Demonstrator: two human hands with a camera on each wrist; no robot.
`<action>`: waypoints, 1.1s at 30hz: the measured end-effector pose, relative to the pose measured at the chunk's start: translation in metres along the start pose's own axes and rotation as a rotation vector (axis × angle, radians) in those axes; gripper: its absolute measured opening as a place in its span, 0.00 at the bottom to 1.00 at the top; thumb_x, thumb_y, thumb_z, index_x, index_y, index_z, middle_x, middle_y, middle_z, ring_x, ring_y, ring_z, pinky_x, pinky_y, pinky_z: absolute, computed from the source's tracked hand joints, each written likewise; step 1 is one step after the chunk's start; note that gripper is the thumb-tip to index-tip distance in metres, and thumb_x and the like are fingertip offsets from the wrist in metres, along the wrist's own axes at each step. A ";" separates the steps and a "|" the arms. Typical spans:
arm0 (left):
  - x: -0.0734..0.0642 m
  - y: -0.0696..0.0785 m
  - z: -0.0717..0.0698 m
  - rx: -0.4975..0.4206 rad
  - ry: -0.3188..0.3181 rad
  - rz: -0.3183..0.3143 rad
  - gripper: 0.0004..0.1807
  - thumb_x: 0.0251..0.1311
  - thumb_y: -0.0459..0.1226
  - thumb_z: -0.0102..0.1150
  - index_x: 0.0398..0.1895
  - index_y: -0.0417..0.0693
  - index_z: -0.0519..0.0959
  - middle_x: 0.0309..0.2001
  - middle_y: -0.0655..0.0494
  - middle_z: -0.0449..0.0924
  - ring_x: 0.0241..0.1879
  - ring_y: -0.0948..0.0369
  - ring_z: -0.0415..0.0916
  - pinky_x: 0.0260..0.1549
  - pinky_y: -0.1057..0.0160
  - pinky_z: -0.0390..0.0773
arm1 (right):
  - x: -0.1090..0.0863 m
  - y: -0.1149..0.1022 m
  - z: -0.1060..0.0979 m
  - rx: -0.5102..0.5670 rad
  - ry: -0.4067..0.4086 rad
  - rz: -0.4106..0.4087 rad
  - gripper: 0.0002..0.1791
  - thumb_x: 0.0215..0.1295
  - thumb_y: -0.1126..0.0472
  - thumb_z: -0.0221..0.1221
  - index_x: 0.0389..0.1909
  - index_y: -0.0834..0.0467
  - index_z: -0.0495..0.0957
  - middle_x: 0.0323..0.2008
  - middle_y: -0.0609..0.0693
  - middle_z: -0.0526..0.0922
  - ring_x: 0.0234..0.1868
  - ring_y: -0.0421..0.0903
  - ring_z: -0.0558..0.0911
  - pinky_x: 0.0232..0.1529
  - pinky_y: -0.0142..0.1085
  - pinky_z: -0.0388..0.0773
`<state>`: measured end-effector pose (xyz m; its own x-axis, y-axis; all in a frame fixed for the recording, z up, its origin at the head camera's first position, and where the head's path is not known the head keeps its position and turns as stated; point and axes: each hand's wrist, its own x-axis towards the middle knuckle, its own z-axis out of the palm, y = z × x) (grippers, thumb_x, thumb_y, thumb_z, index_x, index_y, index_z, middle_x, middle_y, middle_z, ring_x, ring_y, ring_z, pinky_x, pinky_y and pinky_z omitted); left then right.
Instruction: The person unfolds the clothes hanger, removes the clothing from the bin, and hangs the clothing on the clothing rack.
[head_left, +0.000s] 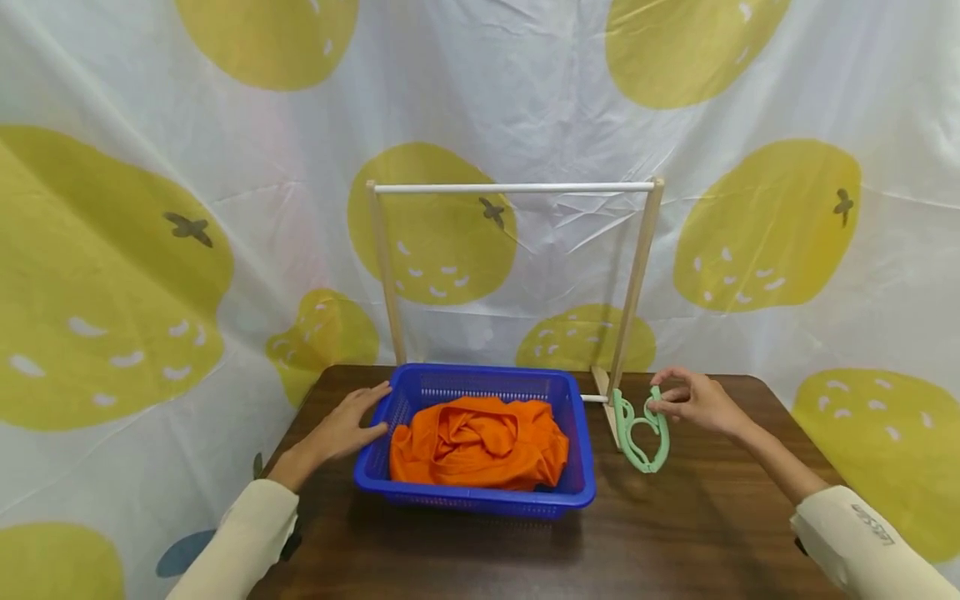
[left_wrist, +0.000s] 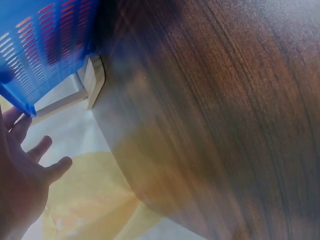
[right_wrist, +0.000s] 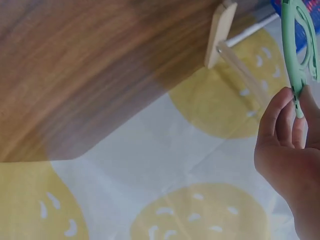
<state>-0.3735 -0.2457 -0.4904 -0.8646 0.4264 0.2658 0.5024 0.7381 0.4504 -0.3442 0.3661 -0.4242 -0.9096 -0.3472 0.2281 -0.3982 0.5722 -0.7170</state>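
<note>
A blue plastic basket [head_left: 487, 497] stands on the table, with a crumpled orange cloth garment [head_left: 480, 442] inside. My left hand [head_left: 341, 425] is at the basket's left rim, its fingers spread. In the left wrist view, the fingertips of that hand [left_wrist: 22, 182] reach the rim of the slotted basket [left_wrist: 32, 107]. To the right of the basket, my right hand [head_left: 701, 403] pinches a light green folding clothes hanger [head_left: 663, 446] by one end. The hanger is folded and hangs down over the table. In the right wrist view, thumb and fingertips grip the hanger's end [right_wrist: 295, 80].
Behind the basket rises a wooden rack with a white top bar [head_left: 517, 188] and a right post [head_left: 636, 287]. Its foot [right_wrist: 221, 35] rests near the far edge of the dark wooden table [head_left: 697, 508]. A fruit-patterned curtain [head_left: 570, 108] hangs behind.
</note>
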 end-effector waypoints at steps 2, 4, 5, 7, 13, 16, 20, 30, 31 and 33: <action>0.003 0.000 -0.001 0.005 -0.002 0.003 0.38 0.70 0.42 0.64 0.80 0.43 0.63 0.80 0.45 0.58 0.76 0.37 0.55 0.67 0.28 0.59 | 0.005 -0.004 -0.004 0.005 0.017 0.001 0.21 0.67 0.67 0.68 0.55 0.68 0.73 0.38 0.64 0.89 0.33 0.46 0.89 0.31 0.36 0.83; 0.005 0.001 -0.002 0.005 -0.007 0.007 0.38 0.70 0.42 0.64 0.79 0.43 0.63 0.80 0.45 0.58 0.76 0.37 0.55 0.67 0.28 0.59 | 0.009 -0.005 -0.007 0.016 0.025 0.002 0.21 0.68 0.67 0.68 0.56 0.69 0.72 0.38 0.65 0.89 0.32 0.46 0.89 0.31 0.36 0.84; 0.006 0.001 -0.002 0.007 -0.010 0.009 0.38 0.70 0.42 0.64 0.79 0.43 0.63 0.80 0.45 0.58 0.76 0.37 0.55 0.67 0.28 0.59 | 0.012 -0.005 -0.007 0.023 0.029 0.004 0.21 0.68 0.67 0.68 0.56 0.69 0.72 0.38 0.65 0.89 0.32 0.46 0.89 0.31 0.36 0.84; 0.007 0.001 -0.002 0.007 -0.016 0.015 0.38 0.70 0.42 0.64 0.79 0.42 0.63 0.80 0.44 0.59 0.76 0.37 0.55 0.67 0.28 0.59 | 0.015 -0.006 -0.007 0.033 0.033 0.002 0.21 0.68 0.67 0.68 0.57 0.69 0.71 0.38 0.65 0.89 0.32 0.46 0.89 0.32 0.37 0.84; 0.004 -0.002 0.000 0.013 -0.023 0.017 0.38 0.70 0.43 0.65 0.79 0.42 0.64 0.79 0.44 0.59 0.75 0.37 0.56 0.68 0.29 0.59 | 0.029 -0.020 0.003 -0.013 0.051 0.011 0.22 0.68 0.61 0.70 0.56 0.66 0.73 0.36 0.60 0.90 0.29 0.45 0.88 0.34 0.36 0.83; 0.002 -0.003 -0.001 0.020 -0.022 0.018 0.38 0.69 0.43 0.65 0.79 0.41 0.64 0.79 0.43 0.60 0.75 0.36 0.56 0.67 0.28 0.60 | 0.037 -0.030 0.007 -0.014 0.053 0.021 0.23 0.68 0.60 0.70 0.57 0.65 0.73 0.37 0.60 0.90 0.30 0.46 0.88 0.34 0.36 0.83; 0.001 -0.004 -0.002 0.019 -0.028 0.016 0.39 0.69 0.43 0.65 0.79 0.42 0.64 0.79 0.43 0.60 0.75 0.35 0.55 0.66 0.27 0.59 | 0.048 -0.039 0.011 -0.008 0.055 0.016 0.23 0.68 0.60 0.70 0.57 0.64 0.73 0.37 0.59 0.90 0.30 0.47 0.88 0.33 0.37 0.83; 0.002 -0.003 -0.006 0.067 -0.021 0.029 0.39 0.66 0.45 0.67 0.77 0.42 0.67 0.77 0.43 0.64 0.75 0.36 0.57 0.66 0.29 0.61 | 0.072 -0.053 0.029 0.133 0.076 -0.056 0.19 0.64 0.69 0.70 0.52 0.65 0.74 0.35 0.63 0.89 0.27 0.48 0.88 0.30 0.38 0.85; 0.003 -0.002 -0.006 0.072 -0.018 0.033 0.39 0.66 0.45 0.68 0.77 0.42 0.68 0.77 0.43 0.64 0.75 0.36 0.57 0.67 0.29 0.61 | 0.073 -0.055 0.030 0.152 0.076 -0.068 0.19 0.64 0.70 0.70 0.52 0.66 0.73 0.35 0.64 0.89 0.27 0.47 0.88 0.29 0.38 0.85; 0.004 0.000 -0.008 0.083 -0.015 0.040 0.39 0.65 0.45 0.68 0.76 0.41 0.68 0.76 0.43 0.66 0.75 0.36 0.57 0.68 0.30 0.60 | 0.076 -0.057 0.033 0.177 0.074 -0.091 0.19 0.64 0.71 0.69 0.52 0.67 0.73 0.35 0.66 0.89 0.27 0.47 0.88 0.29 0.38 0.85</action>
<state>-0.3767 -0.2480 -0.4826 -0.8439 0.4640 0.2694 0.5354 0.7606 0.3672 -0.3867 0.2831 -0.3879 -0.8799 -0.3321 0.3399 -0.4576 0.3991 -0.7946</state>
